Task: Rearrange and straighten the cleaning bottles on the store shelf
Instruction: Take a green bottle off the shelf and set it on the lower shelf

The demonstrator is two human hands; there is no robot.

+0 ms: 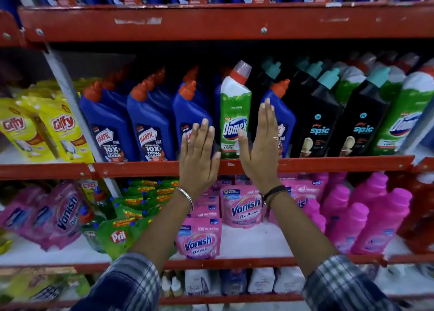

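A green and white Domex bottle (234, 113) with a red collar and grey cap stands upright at the front of the middle shelf, among blue Harpic bottles (150, 122). My left hand (198, 155) is raised flat just left of it, fingers apart, in front of a blue Harpic bottle (191, 108). My right hand (260, 146) is flat on the Domex bottle's right side, its thumb against the label, covering part of another blue Harpic bottle (283, 113). Neither hand holds anything.
Black Spic bottles (319, 122) and more green Domex bottles (404, 120) stand to the right. Yellow Giffy pouches (58, 130) lie at the left. The red shelf edge (131, 168) runs below. Pink Vanish pouches (244, 207), pink bottles (375, 219) and green Pril pouches (122, 235) fill the lower shelf.
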